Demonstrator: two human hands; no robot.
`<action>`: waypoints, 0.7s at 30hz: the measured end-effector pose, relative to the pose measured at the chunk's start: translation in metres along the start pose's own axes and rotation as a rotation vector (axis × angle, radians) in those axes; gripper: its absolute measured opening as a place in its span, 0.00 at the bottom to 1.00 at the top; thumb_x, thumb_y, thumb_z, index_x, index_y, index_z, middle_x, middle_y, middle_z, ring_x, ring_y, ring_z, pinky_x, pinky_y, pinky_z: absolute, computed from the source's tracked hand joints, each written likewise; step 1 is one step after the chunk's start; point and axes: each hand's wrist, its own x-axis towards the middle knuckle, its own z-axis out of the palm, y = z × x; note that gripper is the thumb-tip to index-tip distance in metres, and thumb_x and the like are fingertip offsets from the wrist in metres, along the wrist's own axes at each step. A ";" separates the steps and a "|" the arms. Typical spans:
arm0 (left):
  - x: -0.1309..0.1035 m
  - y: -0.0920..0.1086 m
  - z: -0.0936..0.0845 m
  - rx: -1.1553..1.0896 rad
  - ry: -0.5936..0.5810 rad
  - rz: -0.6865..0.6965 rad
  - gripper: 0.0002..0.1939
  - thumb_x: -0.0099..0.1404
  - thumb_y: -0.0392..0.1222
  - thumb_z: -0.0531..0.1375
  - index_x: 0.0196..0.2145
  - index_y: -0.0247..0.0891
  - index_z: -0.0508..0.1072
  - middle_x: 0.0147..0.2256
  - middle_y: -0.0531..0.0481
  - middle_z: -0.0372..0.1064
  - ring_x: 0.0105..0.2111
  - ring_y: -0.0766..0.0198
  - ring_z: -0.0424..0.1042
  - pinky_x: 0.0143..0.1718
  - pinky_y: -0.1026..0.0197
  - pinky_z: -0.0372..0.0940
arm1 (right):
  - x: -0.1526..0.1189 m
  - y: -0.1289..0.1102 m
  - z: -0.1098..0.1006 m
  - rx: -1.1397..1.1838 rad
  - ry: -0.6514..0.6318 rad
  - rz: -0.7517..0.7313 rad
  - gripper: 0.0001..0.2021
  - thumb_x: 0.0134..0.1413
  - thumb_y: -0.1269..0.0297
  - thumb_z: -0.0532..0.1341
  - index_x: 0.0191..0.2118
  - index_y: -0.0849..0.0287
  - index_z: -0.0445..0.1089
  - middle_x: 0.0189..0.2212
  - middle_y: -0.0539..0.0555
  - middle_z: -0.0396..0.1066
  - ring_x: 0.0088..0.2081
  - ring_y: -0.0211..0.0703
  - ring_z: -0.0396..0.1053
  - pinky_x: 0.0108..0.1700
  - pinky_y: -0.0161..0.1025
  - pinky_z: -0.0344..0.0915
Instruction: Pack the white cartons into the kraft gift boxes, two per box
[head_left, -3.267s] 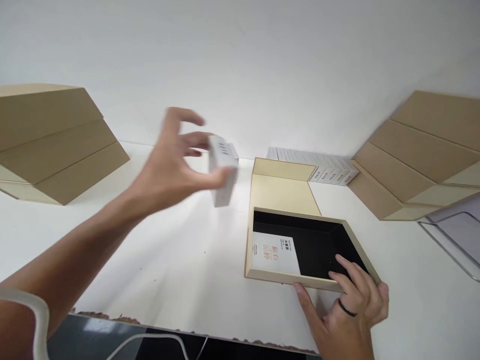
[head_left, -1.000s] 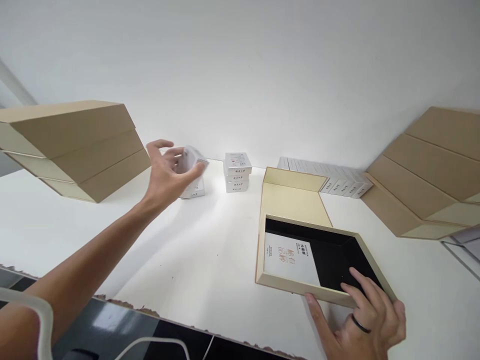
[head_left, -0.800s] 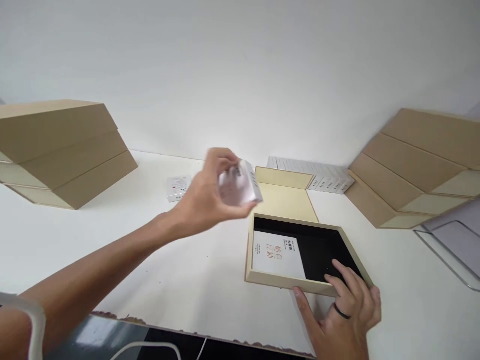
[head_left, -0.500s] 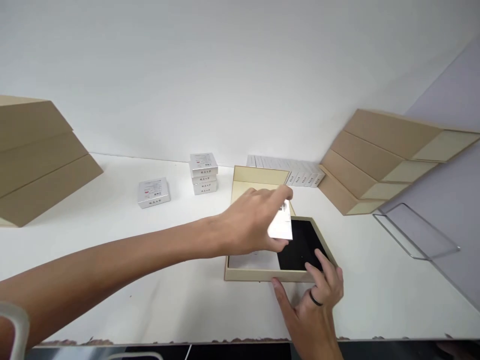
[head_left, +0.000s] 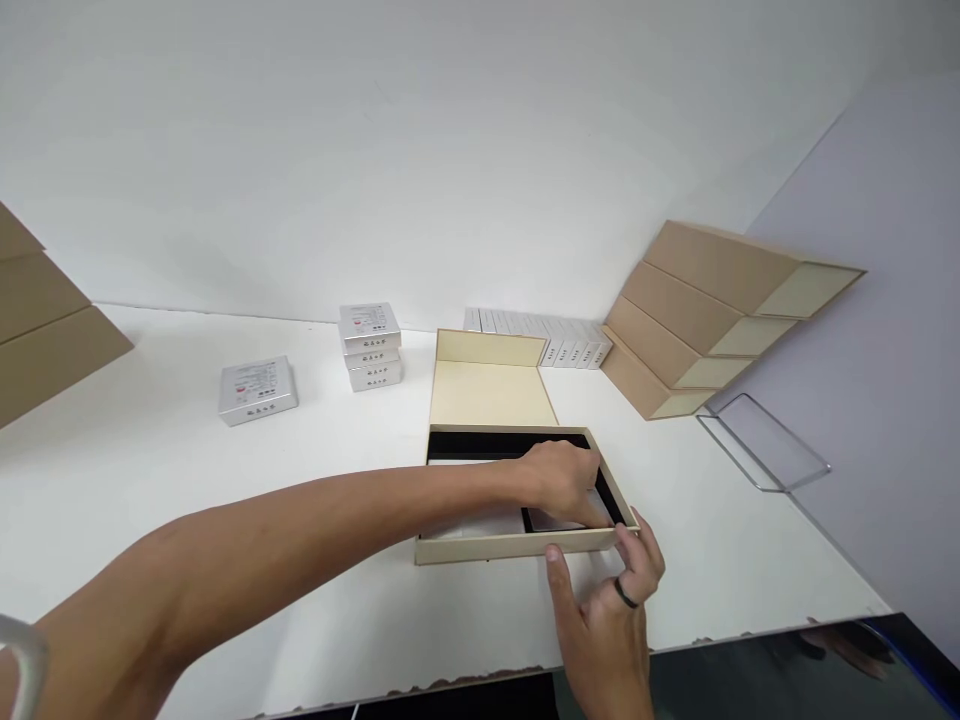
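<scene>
a: what's different from half a second back?

b: the left hand (head_left: 559, 480) has dropped from above the open beige box (head_left: 517, 545) down into its black interior, lower centre of the frame. the small white box (head_left: 559, 520) it carried is now low inside, at the right part of the tray, mostly hidden under the fingers. the view has also swung, so the single silver box (head_left: 257, 389) and the stack of three silver boxes (head_left: 369, 346) sit further left.

a: and the grip?

b: left fingers are curled down over the small white box, closed on it from above; i can't tell whether it rests on the tray floor. a white card (head_left: 472, 525) lies in the tray's left part, just beside it.

a: the other hand?

b: the right hand (head_left: 607, 610), ring on one finger, is at the box's near right corner, thumb against the front wall, fingers spread and hooked over the rim, pinching it.

a: anything else?

b: the lid lies flat behind, a row of white boxes (head_left: 536, 335) at the wall, tan cartons (head_left: 697, 320) upper right.
</scene>
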 end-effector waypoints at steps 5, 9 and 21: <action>-0.017 -0.008 -0.015 -0.137 0.029 0.003 0.19 0.61 0.60 0.62 0.41 0.44 0.69 0.46 0.42 0.78 0.43 0.53 0.77 0.36 0.54 0.71 | -0.001 0.002 0.000 -0.048 0.001 -0.006 0.34 0.60 0.43 0.63 0.62 0.53 0.48 0.66 0.73 0.49 0.59 0.62 0.64 0.44 0.58 0.72; -0.063 -0.012 -0.036 -0.194 0.165 0.046 0.16 0.64 0.58 0.61 0.41 0.45 0.72 0.45 0.48 0.78 0.44 0.56 0.76 0.41 0.54 0.71 | 0.000 0.003 -0.001 -0.042 0.015 -0.031 0.35 0.61 0.44 0.62 0.63 0.55 0.47 0.64 0.73 0.51 0.61 0.63 0.62 0.46 0.62 0.72; -0.215 -0.240 -0.035 0.100 1.021 -1.205 0.47 0.50 0.62 0.66 0.58 0.31 0.56 0.62 0.24 0.56 0.64 0.30 0.57 0.62 0.33 0.54 | -0.003 0.031 -0.002 -0.075 -0.012 -0.047 0.48 0.50 0.42 0.70 0.68 0.56 0.46 0.64 0.74 0.52 0.58 0.74 0.66 0.43 0.68 0.74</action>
